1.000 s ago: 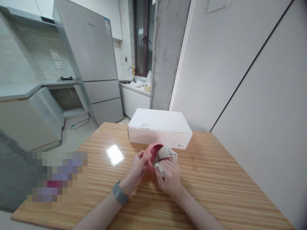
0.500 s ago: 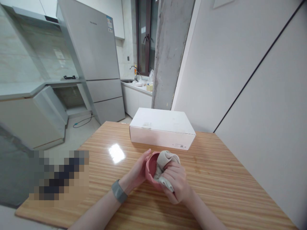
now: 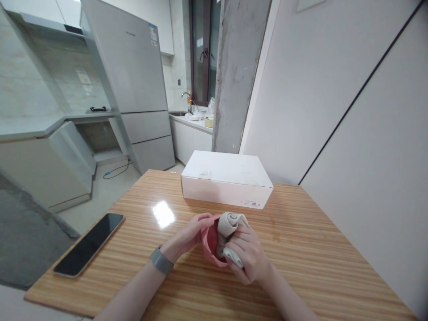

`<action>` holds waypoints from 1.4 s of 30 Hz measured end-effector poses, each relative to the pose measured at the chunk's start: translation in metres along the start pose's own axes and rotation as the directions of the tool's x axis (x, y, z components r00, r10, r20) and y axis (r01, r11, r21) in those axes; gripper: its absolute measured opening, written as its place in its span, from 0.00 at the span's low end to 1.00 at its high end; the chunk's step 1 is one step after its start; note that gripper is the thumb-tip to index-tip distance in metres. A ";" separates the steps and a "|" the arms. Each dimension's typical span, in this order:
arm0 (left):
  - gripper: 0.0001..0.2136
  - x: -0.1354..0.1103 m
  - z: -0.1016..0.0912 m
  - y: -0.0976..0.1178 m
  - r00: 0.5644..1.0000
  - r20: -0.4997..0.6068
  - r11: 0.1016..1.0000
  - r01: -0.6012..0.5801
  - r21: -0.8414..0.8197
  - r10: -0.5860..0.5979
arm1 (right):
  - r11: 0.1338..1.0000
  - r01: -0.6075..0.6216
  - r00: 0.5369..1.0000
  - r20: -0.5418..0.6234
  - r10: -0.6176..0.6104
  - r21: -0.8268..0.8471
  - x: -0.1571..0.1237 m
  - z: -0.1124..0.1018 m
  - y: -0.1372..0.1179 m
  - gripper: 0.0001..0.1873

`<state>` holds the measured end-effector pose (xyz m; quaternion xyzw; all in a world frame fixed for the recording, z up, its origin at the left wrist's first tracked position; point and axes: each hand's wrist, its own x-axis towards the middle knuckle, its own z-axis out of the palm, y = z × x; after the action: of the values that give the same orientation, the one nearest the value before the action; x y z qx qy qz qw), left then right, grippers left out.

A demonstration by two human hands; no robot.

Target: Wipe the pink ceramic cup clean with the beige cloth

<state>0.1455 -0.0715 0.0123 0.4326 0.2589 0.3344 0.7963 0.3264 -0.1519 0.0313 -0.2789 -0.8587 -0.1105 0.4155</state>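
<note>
Holding the pink bowl (image 3: 210, 243): my left hand (image 3: 195, 229), fingers bent over the rim on the left side, partly closed on the wall; the thumb's place I cannot make out from my remote seat.
Bowl's place: low in my head view, over the middle of the table (image 3: 307, 254), just this side of the white box (image 3: 227, 168). I see it tilted, mouth up and towards my right; whether its base touches the wood, I cannot tell.
Wiping cloth (image 3: 230, 224): pale beige, bunched and rolled, partly inside the bowl's mouth, partly bulging above the rim.
Right hand (image 3: 246, 249): closed firmly round the bunched fabric, fingers curled, knuckles up, at the bowl's right side, hiding some of it from me.
Left wrist: grey band (image 3: 161, 261).
Box: lid down, lying flat beyond both hands and apart from the bowl, small print on its front face.
Phone (image 3: 89, 245): dark screen up, at the table's left edge, well apart from my hands.
Kitchen beyond: silver fridge (image 3: 133, 67) on the left, tap (image 3: 189, 101) and sink (image 3: 179, 113) past it, then a bare grey column (image 3: 234, 80).
</note>
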 end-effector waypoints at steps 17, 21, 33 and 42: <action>0.21 -0.003 0.036 -0.013 0.992 -0.051 0.964 -0.122 -0.238 0.113 | 0.961 -0.193 0.957 -0.256 0.139 -0.199 -0.004 0.021 -0.005 0.10; 0.25 -0.002 0.031 -0.007 0.998 0.068 0.965 0.011 -0.262 0.008 | 0.991 -0.030 0.991 -0.137 0.012 -0.130 -0.005 0.011 -0.003 0.07; 0.14 -0.008 0.012 0.010 0.999 0.045 0.993 -0.025 0.114 0.020 | 0.973 0.153 0.986 -0.036 -0.162 -0.172 -0.010 0.010 -0.006 0.13; 0.20 -0.011 0.000 0.019 0.985 0.142 0.961 0.058 0.269 -0.099 | 0.975 0.181 0.982 -0.029 -0.186 -0.133 -0.013 0.009 -0.003 0.11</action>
<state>0.1329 -0.0722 0.0301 0.5485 0.2558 0.2306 0.7620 0.3255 -0.1557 0.0155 -0.2226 -0.8630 -0.2097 0.4022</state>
